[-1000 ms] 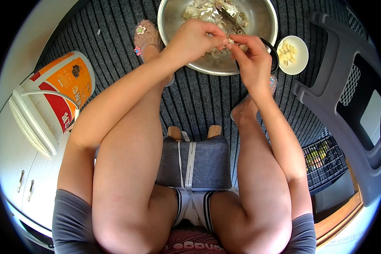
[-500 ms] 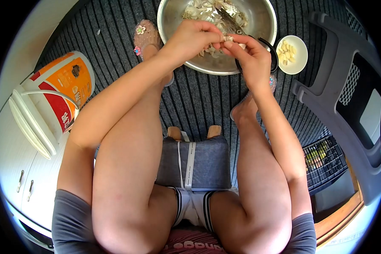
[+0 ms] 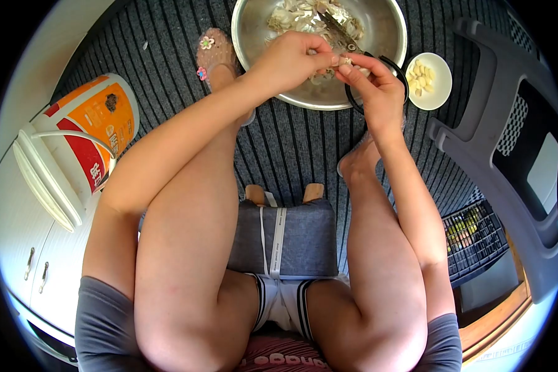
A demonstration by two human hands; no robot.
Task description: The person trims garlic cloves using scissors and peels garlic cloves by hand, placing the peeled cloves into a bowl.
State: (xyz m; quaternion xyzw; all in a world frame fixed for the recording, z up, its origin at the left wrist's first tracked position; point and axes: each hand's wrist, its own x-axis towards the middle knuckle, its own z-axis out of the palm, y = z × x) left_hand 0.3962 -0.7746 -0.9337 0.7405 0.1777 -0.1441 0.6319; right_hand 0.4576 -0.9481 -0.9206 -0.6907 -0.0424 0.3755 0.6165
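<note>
Over the near part of a steel basin (image 3: pixel 316 98), my two hands meet fingertip to fingertip. My left hand (image 3: pixel 294 61) pinches a small pale garlic clove (image 3: pixel 346 61) between thumb and forefinger. From the other side, my right hand (image 3: pixel 381 84) grips the same clove, with its fingers curled and partly hiding it. Papery garlic skins (image 3: pixel 291 17) lie in the basin. A pair of scissors (image 3: pixel 394 65) rests there, blades on the skins and black handles by the rim beside my right hand. A white bowl (image 3: pixel 441 93) with peeled garlic cloves (image 3: pixel 420 77) stands to the right.
A grey plastic chair (image 3: pixel 477 93) stands at the right, near a black crate (image 3: pixel 477 248). An orange and red bucket (image 3: pixel 99 124) is at the left by white cabinet doors (image 3: pixel 43 266). Between my legs is a cushioned stool (image 3: pixel 304 239) on a striped grey mat (image 3: pixel 285 155).
My left fingertips have shifted slightly to the right, and my right hand has moved slightly down and right. Both still pinch the garlic. The view has barely shifted.
</note>
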